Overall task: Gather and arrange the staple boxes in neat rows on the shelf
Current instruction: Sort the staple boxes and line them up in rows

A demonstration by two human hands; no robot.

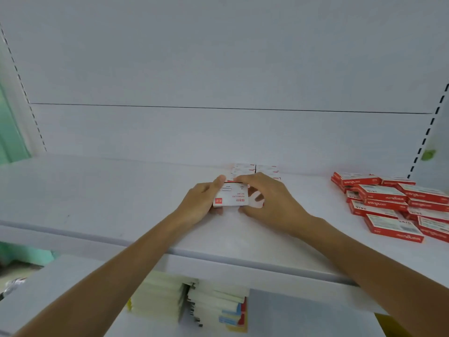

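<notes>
Shelf (97, 190): left hand (200, 201), right hand (272, 203) grip one white box (232, 197).

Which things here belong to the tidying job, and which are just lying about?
Job: white box held by the left hand and right hand; white stack behind it; loose red boxes; shelf.
Lying about: paper stacks below; green sticker at far right.
</notes>
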